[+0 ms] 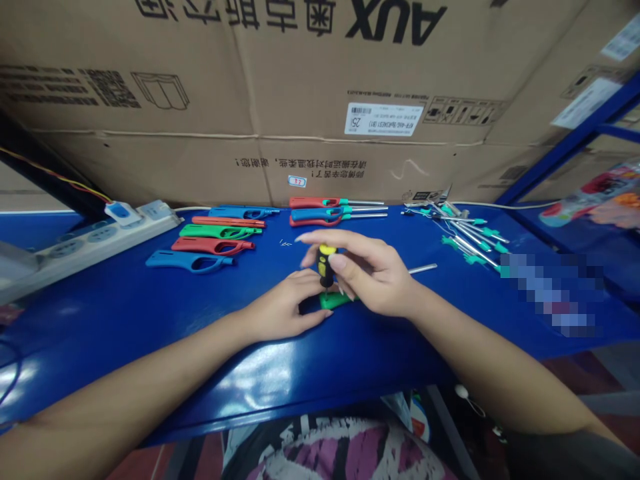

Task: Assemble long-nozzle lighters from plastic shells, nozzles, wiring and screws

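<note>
A short yellow-and-black screwdriver stands upright, gripped by the fingers of my right hand. Its shaft comes down on a green lighter lying on the blue table. My left hand holds the handle end of that lighter, with the thumb along its near side. The lighter's metal tube sticks out to the right beyond my right hand. Much of the lighter's middle is hidden under my right hand. A few tiny screws lie just behind my left hand.
Blue, red and green lighter casings lie in a column at left. Behind my hands are several lighters with metal tubes. Loose tubes with green parts are piled right. A power strip lies left; a cardboard box stands behind.
</note>
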Demonstrator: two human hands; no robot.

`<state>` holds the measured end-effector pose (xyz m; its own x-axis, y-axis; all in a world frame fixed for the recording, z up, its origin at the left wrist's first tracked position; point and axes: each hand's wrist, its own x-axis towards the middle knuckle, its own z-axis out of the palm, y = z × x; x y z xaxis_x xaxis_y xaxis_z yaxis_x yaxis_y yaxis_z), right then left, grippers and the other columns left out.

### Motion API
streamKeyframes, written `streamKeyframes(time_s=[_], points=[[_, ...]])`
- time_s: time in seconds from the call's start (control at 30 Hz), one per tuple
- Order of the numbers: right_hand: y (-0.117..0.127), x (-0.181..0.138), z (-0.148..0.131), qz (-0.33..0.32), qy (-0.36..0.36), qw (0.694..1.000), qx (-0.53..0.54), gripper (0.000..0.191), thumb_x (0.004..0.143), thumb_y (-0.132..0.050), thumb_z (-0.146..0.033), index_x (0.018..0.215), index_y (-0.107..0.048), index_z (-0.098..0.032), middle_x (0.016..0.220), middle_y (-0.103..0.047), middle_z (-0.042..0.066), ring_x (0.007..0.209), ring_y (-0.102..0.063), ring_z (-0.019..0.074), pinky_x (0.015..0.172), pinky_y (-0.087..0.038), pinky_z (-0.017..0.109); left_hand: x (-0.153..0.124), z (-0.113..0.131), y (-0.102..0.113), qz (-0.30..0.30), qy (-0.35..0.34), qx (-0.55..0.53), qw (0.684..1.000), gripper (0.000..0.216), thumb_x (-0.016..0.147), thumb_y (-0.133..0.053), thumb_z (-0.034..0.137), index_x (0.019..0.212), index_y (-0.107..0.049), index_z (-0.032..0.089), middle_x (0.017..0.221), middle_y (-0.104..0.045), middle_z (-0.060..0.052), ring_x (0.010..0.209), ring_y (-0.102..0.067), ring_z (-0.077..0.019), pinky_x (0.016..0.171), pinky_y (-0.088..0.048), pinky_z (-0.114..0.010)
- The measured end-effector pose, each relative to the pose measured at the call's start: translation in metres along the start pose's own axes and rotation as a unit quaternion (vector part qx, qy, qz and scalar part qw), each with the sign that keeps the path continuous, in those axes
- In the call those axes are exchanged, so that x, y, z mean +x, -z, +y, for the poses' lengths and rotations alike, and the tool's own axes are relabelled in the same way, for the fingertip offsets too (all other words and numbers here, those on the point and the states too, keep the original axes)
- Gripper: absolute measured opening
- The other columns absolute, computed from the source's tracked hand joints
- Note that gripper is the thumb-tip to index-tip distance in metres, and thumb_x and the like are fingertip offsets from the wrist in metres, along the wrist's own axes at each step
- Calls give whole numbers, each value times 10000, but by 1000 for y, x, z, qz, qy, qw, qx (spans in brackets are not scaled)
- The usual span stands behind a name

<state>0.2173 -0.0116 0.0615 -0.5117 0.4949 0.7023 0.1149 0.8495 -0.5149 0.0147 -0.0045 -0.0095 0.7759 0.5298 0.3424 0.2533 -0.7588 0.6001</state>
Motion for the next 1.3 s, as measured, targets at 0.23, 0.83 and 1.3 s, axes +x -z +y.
streamKeyframes(time_s=[0.23, 0.83, 1.3], points=[[2, -2, 6, 86, 89, 976, -176, 192, 959, -615, -255, 1103, -690, -151, 929, -720, 80, 850, -669, 169, 736, -569, 295, 1, 3, 1, 0, 14, -3, 1000, 279, 932, -638, 282, 1197, -654, 197, 1141, -714, -77, 1049, -644, -237, 968, -503, -415], [6, 0, 10, 37, 13, 999, -38, 244, 992, -582, -299, 1172, -686, -172, 929, -724, 51, 766, -672, 129, 692, -564, 255, 2, 4, 3, -6, 8, -1, 1000, 314, 926, -643, 254, 1234, -649, 196, 1170, -700, -94, 1119, -631, -245, 1039, -471, -435], [13, 5, 3, -3, 48, 997, -68, 192, 987, -530, -171, 1112, -674, -187, 1043, -742, 63, 932, -676, 157, 880, -557, 320, 1, 3, -1, 6, 28, -19, 999, 350, 921, -650, 264, 1267, -649, 212, 1107, -704, -92, 1137, -618, -263, 1035, -492, -466]])
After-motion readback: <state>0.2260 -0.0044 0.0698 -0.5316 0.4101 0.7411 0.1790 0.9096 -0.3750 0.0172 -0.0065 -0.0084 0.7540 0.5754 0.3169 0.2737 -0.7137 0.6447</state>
